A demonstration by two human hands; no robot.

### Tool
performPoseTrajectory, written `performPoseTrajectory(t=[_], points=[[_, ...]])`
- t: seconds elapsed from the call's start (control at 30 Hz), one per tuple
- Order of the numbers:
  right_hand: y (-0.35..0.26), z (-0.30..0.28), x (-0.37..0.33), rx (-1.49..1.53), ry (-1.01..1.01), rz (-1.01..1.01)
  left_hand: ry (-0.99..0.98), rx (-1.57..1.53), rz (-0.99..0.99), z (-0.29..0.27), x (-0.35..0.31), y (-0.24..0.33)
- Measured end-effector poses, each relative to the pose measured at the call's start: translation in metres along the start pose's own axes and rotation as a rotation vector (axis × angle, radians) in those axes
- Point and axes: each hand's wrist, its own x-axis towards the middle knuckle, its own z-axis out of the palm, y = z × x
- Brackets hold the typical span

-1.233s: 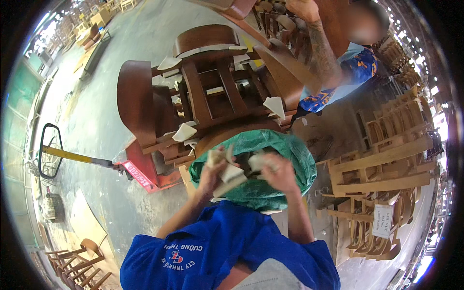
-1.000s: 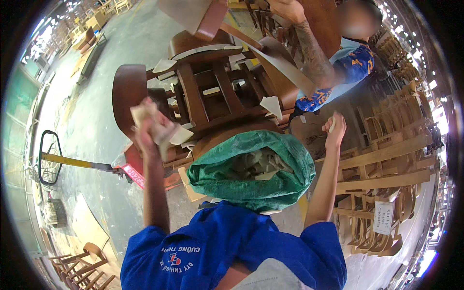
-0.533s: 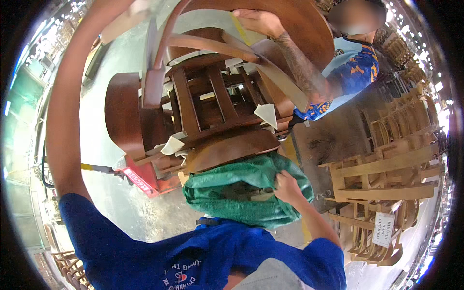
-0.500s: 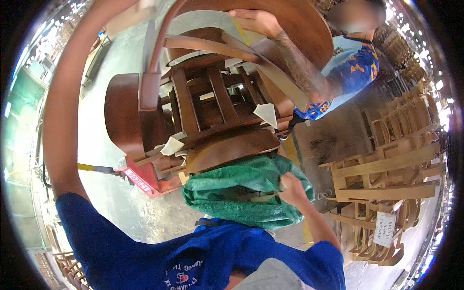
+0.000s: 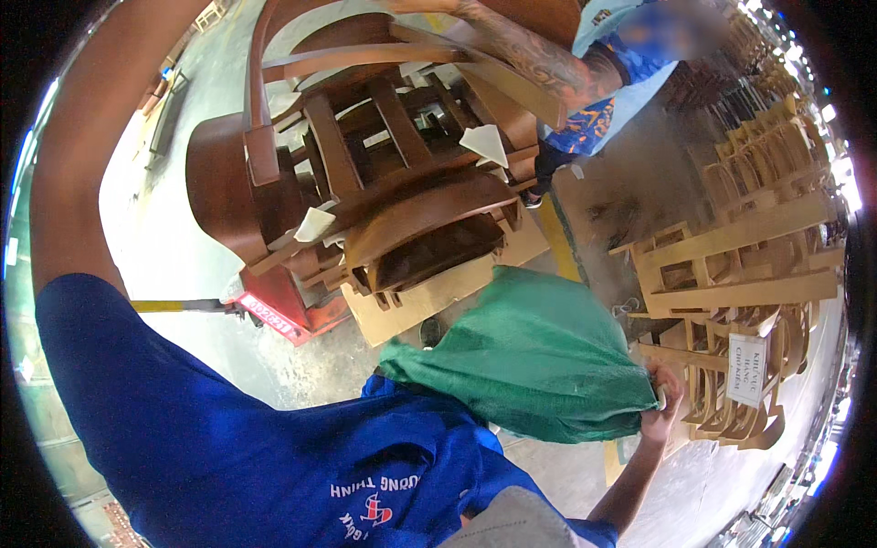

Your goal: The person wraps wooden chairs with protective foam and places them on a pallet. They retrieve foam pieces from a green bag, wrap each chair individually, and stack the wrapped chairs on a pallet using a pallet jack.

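My right hand, at the lower right, is closed on the edge of a green woven sack. The sack stretches from my body across to that hand. My left arm reaches up along the left side, and its hand lies beyond the upper edge. In front of me is a stack of dark brown wooden chairs, with white padding pieces between parts. Uppermost is a chair frame tilted over the others. A co-worker's tattooed arm reaches over it from the right; that hand is cut off at the top.
The stack stands over a cardboard sheet beside red equipment with a yellow-black bar. Unfinished wooden chair frames are piled on the right, bearing a white sign. A yellow floor line passes near the co-worker's foot.
My right hand has drawn the green sack right and away from the stack, uncovering the lower chair and cardboard. My left hand has passed out of view at the top.
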Motion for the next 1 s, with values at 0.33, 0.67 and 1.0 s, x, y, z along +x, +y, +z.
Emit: performPoseTrajectory(t=[0.33,0.67,1.0], points=[[0.066,-0.037,-0.072,-0.073,0.21,0.483,0.256,0.016,-0.236,0.01,-0.074,0.027],[0.145,-0.047,-0.085,-0.179,0.172,0.683,0.263,-0.186,-0.314,0.089,-0.163,0.027],[0.324,0.189,-0.071,-0.458,-0.786,0.542,0.486,-0.228,-0.218,0.201,-0.191,0.034]])
